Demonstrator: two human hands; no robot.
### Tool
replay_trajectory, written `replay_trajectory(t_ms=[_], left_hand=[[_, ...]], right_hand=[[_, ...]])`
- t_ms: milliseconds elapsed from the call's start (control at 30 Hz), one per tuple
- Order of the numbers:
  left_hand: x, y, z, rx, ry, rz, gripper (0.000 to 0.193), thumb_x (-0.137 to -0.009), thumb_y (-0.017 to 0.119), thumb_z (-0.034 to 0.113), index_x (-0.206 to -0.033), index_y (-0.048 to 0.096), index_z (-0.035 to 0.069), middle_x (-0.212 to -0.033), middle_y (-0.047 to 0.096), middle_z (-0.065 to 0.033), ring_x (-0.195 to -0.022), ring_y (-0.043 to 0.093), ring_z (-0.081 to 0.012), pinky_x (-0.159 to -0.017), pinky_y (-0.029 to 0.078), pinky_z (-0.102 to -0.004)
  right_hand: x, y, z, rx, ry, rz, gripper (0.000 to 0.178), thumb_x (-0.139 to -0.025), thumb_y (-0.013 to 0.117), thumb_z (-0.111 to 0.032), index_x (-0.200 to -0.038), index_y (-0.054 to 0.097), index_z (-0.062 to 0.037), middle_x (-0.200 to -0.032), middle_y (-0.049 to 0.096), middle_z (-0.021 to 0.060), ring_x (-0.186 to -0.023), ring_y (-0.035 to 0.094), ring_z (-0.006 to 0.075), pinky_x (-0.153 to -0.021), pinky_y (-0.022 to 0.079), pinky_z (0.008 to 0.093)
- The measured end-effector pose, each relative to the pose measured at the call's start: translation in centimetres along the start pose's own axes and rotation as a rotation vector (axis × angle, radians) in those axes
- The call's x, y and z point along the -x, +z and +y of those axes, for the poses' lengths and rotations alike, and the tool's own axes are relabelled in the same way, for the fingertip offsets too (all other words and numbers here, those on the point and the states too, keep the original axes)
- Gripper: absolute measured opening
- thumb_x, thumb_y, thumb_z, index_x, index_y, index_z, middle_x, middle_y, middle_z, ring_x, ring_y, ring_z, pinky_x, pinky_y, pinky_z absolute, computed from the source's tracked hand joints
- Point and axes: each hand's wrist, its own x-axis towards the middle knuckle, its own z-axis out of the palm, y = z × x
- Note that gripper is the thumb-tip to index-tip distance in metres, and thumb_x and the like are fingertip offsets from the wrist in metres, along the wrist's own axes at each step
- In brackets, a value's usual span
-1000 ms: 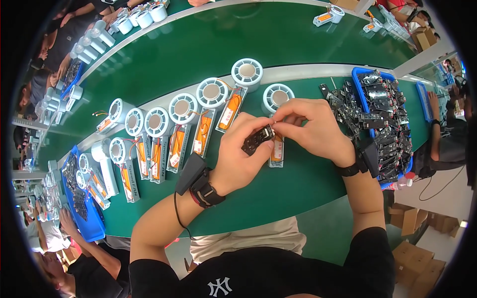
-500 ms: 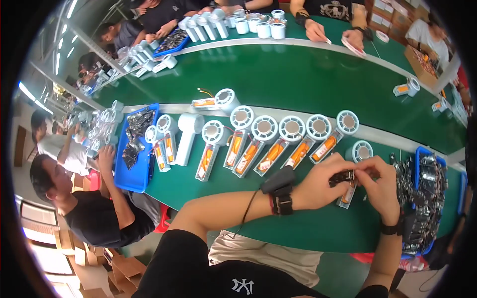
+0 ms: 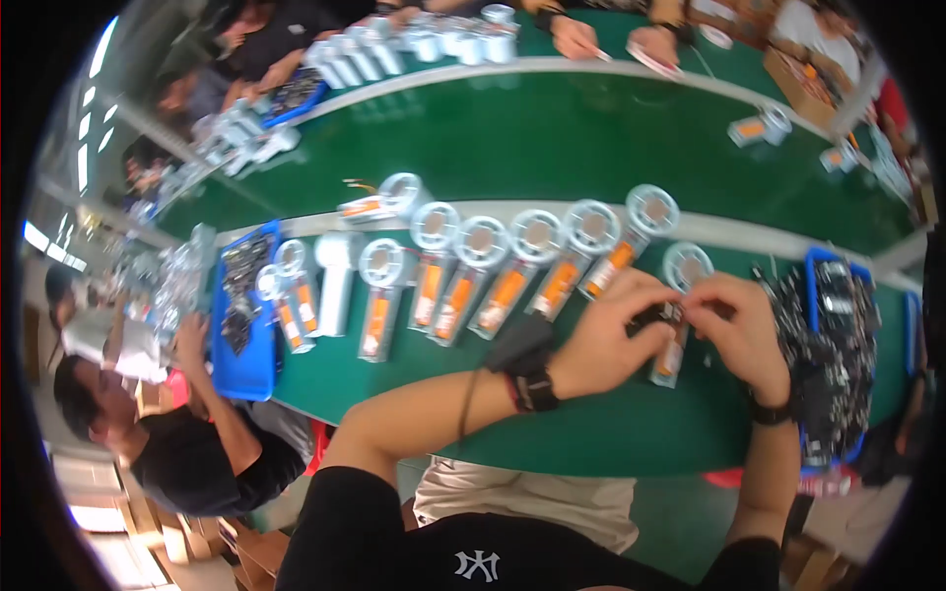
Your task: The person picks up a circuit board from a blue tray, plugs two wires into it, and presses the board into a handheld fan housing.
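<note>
My left hand (image 3: 613, 337) is closed on a small dark circuit board (image 3: 658, 316), held between thumb and fingers. My right hand (image 3: 739, 330) meets it with thumb and forefinger pinched at the board's edge; whatever is in that pinch is too small to make out. Just beyond and below both hands lies a white fan-shaped housing, its round head (image 3: 688, 266) showing past the fingers and its handle with an orange battery (image 3: 668, 362) under them. A row of similar housings (image 3: 538, 236) with orange batteries in open handles lies to the left.
At right, a blue tray (image 3: 853, 448) is heaped with dark boards (image 3: 833, 364), some spilling onto the green table (image 3: 591, 424). Another blue tray (image 3: 246, 379) stands left, near a seated co-worker (image 3: 187, 433). Beyond a pale rail runs a green belt (image 3: 532, 138), with people across it.
The whole view has shifted, so the table and housings sit further left in the picture. Both hands stay together at the circuit board, with only slight finger movement.
</note>
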Motion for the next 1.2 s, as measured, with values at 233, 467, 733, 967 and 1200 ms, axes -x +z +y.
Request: replay_trajectory(t_ms=[233,467,733,967,1200], left_hand=[[0.0,-1.1,0.1,0.130,-0.118,0.018,0.035,-0.091,0.070,0.004,-0.125,0.065,-0.001,-0.118,0.063,-0.0130,-0.107,0.064,-0.0244,-0.092,0.052,-0.0324],[-0.1,-0.8,0.4,0.115,-0.138,-0.054,0.037,-0.093,0.070,0.003,-0.130,0.064,-0.001,-0.118,0.065,-0.0120,-0.104,0.065,-0.0215,-0.091,0.052,-0.0304],[-0.6,-1.1,0.8,-0.078,-0.016,-0.086,0.039,-0.091,0.073,0.003,-0.129,0.065,-0.001,-0.116,0.065,-0.0124,-0.101,0.066,-0.0251,-0.086,0.054,-0.0327],[-0.3,-1.5,1.4,-0.413,0.138,-0.081,0.041,-0.084,0.077,0.003,-0.124,0.067,0.001,-0.106,0.063,-0.0135,-0.094,0.065,-0.0318,-0.079,0.055,-0.0379],[0.4,-0.3,1.0,-0.473,0.276,-0.003,0.043,-0.080,0.078,0.002,-0.122,0.069,0.004,-0.101,0.062,-0.0118,-0.089,0.063,-0.0303,-0.075,0.054,-0.0383]], right_hand=[[-1.4,0.5,0.1,-0.223,0.134,-0.097,0.007,-0.093,0.070,-0.001,-0.099,0.067,-0.0011,-0.082,0.068,0.0008,-0.065,0.062,0.0058,-0.057,0.049,0.0199],[-0.9,0.0,0.3,-0.262,0.132,-0.125,0.009,-0.092,0.071,-0.001,-0.096,0.063,-0.0034,-0.082,0.068,0.0011,-0.065,0.062,0.0040,-0.055,0.047,0.0184],[-1.0,-0.2,0.6,-0.112,0.022,-0.131,0.009,-0.089,0.071,0.002,-0.094,0.064,-0.0026,-0.081,0.066,-0.0008,-0.066,0.059,0.0035,-0.057,0.045,0.0198],[-1.0,0.0,-0.4,0.066,0.035,-0.123,0.012,-0.086,0.073,-0.001,-0.097,0.069,-0.0022,-0.079,0.066,-0.0012,-0.067,0.059,0.0032,-0.059,0.045,0.0196],[0.0,0.2,-0.2,0.010,0.076,-0.086,0.016,-0.081,0.076,0.001,-0.093,0.066,-0.0017,-0.084,0.068,0.0010,-0.074,0.062,0.0048,-0.065,0.049,0.0193]])
